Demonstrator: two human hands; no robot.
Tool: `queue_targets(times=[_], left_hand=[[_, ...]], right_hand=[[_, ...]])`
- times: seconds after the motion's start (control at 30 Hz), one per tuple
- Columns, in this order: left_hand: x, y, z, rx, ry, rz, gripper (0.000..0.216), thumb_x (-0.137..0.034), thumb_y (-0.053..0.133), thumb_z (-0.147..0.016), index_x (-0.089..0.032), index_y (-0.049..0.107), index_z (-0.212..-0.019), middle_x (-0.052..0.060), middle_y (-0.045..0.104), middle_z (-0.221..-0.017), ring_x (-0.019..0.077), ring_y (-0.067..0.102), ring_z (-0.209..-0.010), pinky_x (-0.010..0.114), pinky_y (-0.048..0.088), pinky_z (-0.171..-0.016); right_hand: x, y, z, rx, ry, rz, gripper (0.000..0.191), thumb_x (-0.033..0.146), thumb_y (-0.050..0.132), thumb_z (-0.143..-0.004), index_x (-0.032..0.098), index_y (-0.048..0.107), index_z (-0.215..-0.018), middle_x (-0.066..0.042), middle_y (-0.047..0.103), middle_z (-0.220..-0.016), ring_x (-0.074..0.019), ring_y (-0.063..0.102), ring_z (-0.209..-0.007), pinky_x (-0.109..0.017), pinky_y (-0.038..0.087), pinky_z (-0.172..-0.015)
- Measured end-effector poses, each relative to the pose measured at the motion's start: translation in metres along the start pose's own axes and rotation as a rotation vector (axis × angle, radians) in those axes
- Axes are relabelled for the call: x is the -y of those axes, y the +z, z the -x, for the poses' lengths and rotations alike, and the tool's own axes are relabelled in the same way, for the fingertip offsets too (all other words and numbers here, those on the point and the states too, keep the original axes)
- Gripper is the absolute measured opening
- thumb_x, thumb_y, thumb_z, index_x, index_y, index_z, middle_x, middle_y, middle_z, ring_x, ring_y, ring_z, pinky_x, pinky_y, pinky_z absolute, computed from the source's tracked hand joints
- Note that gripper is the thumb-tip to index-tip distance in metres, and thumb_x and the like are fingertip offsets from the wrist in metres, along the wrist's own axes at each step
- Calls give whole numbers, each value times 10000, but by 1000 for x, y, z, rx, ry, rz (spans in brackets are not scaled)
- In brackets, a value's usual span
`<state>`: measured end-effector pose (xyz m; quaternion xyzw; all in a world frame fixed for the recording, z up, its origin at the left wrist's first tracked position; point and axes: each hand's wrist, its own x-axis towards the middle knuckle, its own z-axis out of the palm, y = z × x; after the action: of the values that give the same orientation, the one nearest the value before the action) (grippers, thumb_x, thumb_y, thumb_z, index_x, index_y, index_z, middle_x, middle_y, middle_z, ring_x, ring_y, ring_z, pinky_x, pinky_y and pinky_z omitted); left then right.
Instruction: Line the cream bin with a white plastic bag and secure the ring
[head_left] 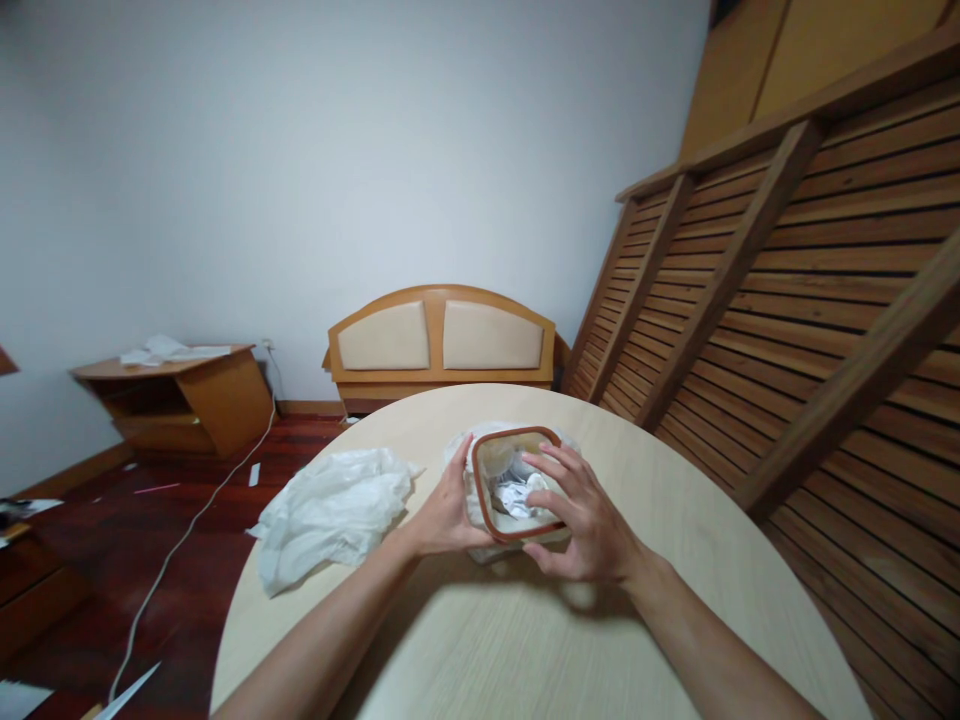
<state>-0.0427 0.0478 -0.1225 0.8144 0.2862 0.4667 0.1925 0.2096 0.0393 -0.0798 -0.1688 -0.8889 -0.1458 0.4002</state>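
Observation:
A small wastebasket (481, 492) with a brown rim stands on the round pale table, its opening tilted toward me. A white plastic bag lines it, and the liner's edge hangs outside the rim. Crumpled white paper (513, 498) lies inside. My left hand (448, 508) grips the basket's left side, thumb up along the rim and the other fingers partly hidden below. Over the right part of the opening is my right hand (589, 515), open, its fingers spread and curved above the rim. Whether its fingertips touch the rim or liner I cannot tell.
A crumpled white plastic bag (337, 510) lies on the table (480, 650) at the left. Beyond stand a headboard (439, 375) and a low wooden cabinet (225, 395). Slatted wooden panels (750, 330) lean along the right. A white cable (191, 530) crosses the dark floor.

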Motion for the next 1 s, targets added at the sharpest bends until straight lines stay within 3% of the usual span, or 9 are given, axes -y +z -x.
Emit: queue_targets(times=[0.17, 0.3, 0.43, 0.53, 0.6, 0.73, 1.0], left_hand=[[-19, 6, -4, -64, 105, -206, 1132, -436, 866, -665, -218, 189, -1546, 189, 414, -1501, 375, 452, -1393, 581, 383, -1164], [-24, 16, -2, -157, 165, -375, 1185, -555, 843, -636, -189, 174, -1543, 226, 431, -1471, 411, 446, -1380, 608, 371, -1144], [-28, 26, 0, -250, 130, -488, 1164, -596, 814, -635, -174, 203, -1532, 226, 460, -1440, 420, 473, -1340, 619, 373, -1123], [-33, 33, -2, -326, 6, -502, 1080, -516, 791, -674, -164, 219, -1521, 214, 479, -1410, 400, 500, -1301, 605, 414, -1085], [-35, 38, -2, -368, -85, -501, 1068, -503, 786, -696, -154, 208, -1522, 215, 475, -1406, 395, 506, -1294, 600, 430, -1072], [-35, 48, -2, -390, -199, -470, 1183, -545, 790, -715, -130, 74, -1561, 252, 404, -1478, 413, 474, -1350, 603, 426, -1089], [-32, 65, 1, -422, -311, -308, 1262, -450, 815, -706, -135, -49, -1572, 279, 379, -1522, 412, 455, -1400, 580, 441, -1102]], right_hand=[[5, -4, -5, 50, 54, 23, 675, 441, 755, -729, 219, 553, -1334, -167, 395, -1587, -410, 273, -1498, -675, 311, -1146], [7, -4, -6, 60, 86, 41, 795, 510, 749, -727, 216, 497, -1421, -175, 387, -1594, -424, 262, -1504, -689, 300, -1146], [11, 0, -7, -7, 27, 31, 545, 447, 742, -781, 223, 581, -1250, -149, 579, -1422, -366, 456, -1393, -629, 359, -1132], [18, 2, -11, -99, 9, 22, 245, 305, 703, -853, 239, 609, -1069, -94, 689, -1219, -287, 605, -1199, -532, 447, -1062], [23, 2, -14, -143, 51, 22, 144, 229, 673, -883, 245, 628, -1019, -67, 708, -1107, -253, 640, -1074, -463, 496, -965], [28, 1, -19, -198, 174, 33, 113, 209, 657, -909, 250, 668, -1013, -50, 702, -999, -240, 631, -968, -414, 494, -843], [36, 4, -23, -244, 359, -59, 44, 251, 644, -933, 249, 684, -915, -32, 673, -876, -238, 608, -901, -425, 466, -820]])
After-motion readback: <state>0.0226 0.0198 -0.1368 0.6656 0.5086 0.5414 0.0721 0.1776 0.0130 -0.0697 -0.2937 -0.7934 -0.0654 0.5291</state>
